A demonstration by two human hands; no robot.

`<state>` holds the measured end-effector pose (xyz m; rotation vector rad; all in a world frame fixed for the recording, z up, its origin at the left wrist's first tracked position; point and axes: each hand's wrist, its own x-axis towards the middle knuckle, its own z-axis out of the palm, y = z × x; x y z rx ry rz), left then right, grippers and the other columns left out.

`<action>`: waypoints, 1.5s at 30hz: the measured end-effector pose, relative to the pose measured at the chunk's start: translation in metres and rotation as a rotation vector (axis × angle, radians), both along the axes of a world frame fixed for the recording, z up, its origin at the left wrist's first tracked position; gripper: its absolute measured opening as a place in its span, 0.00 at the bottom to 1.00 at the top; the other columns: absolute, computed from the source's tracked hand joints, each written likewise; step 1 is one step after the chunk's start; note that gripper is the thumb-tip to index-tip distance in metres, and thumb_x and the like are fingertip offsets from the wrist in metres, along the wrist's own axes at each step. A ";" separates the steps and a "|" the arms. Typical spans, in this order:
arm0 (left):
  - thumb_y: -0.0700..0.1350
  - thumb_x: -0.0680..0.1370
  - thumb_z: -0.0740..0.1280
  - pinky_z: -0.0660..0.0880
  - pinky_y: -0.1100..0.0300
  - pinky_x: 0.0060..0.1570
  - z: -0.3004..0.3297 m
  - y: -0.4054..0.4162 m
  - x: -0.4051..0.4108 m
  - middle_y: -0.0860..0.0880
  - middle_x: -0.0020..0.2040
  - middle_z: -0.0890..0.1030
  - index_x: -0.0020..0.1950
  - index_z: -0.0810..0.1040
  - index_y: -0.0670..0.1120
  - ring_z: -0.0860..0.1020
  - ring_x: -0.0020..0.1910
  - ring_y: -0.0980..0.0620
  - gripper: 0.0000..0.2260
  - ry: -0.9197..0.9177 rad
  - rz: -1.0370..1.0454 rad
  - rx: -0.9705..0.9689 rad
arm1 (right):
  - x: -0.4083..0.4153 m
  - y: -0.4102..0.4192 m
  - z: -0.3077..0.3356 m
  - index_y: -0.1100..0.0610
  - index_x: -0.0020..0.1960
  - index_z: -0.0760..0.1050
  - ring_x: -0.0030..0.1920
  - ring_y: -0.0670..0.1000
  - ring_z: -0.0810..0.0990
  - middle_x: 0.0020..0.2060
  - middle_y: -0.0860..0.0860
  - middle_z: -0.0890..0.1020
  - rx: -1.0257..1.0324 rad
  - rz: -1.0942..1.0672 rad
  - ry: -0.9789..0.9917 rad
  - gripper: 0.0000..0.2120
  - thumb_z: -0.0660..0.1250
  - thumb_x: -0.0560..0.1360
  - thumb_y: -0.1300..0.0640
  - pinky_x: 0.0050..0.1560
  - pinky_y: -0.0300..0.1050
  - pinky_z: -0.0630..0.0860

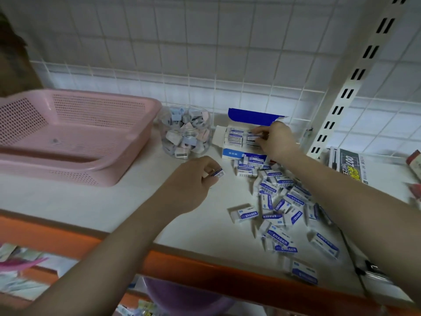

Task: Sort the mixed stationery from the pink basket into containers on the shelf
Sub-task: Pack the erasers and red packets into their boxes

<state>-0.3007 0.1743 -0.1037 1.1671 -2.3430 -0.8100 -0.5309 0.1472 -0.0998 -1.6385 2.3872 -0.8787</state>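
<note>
Erasers [282,201] lie in a loose pile on the shelf [91,201], at 4 o'clock of the open eraser box [245,135]. Right hand [276,139] fingertips pinch one eraser [252,137] inside that box. Left hand [190,182] fingers curl round another eraser [218,173], at 7 o'clock of the box. Clear jar [185,131] of clips stands between box and pink basket [75,135].

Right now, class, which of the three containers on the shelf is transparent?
The round jar of pastel clips between the pink basket and the eraser box; both are opaque.
</note>
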 end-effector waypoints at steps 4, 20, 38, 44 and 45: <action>0.42 0.78 0.65 0.70 0.68 0.46 0.003 -0.001 0.001 0.58 0.45 0.76 0.50 0.72 0.52 0.77 0.47 0.55 0.05 0.095 0.010 0.063 | 0.000 0.001 0.000 0.58 0.61 0.78 0.56 0.52 0.77 0.58 0.53 0.80 -0.005 -0.025 0.027 0.13 0.65 0.77 0.63 0.54 0.37 0.70; 0.40 0.78 0.64 0.69 0.80 0.34 0.033 -0.050 -0.048 0.44 0.59 0.81 0.63 0.77 0.40 0.76 0.47 0.57 0.13 0.066 -0.109 -0.162 | 0.036 0.116 0.015 0.57 0.47 0.82 0.43 0.50 0.78 0.43 0.52 0.81 0.202 0.225 0.198 0.16 0.68 0.73 0.44 0.45 0.42 0.73; 0.40 0.76 0.69 0.76 0.55 0.53 0.013 -0.077 -0.154 0.50 0.47 0.77 0.59 0.78 0.45 0.74 0.42 0.54 0.12 -0.052 -0.307 -0.200 | 0.035 0.195 0.014 0.52 0.42 0.79 0.36 0.44 0.79 0.36 0.46 0.82 -0.136 -0.092 -0.291 0.06 0.72 0.70 0.50 0.40 0.37 0.73; 0.45 0.77 0.68 0.73 0.63 0.49 0.002 -0.085 -0.160 0.49 0.59 0.80 0.66 0.76 0.49 0.78 0.55 0.52 0.17 -0.225 -0.305 -0.349 | 0.031 0.209 0.006 0.48 0.39 0.78 0.36 0.40 0.77 0.35 0.45 0.81 -0.200 -0.169 -0.343 0.05 0.73 0.70 0.52 0.39 0.31 0.71; 0.46 0.77 0.68 0.73 0.61 0.50 0.002 -0.085 -0.161 0.50 0.60 0.80 0.66 0.75 0.49 0.78 0.55 0.51 0.17 -0.258 -0.300 -0.364 | 0.030 0.209 0.005 0.48 0.39 0.77 0.36 0.40 0.77 0.34 0.44 0.81 -0.207 -0.178 -0.342 0.05 0.74 0.69 0.52 0.39 0.31 0.71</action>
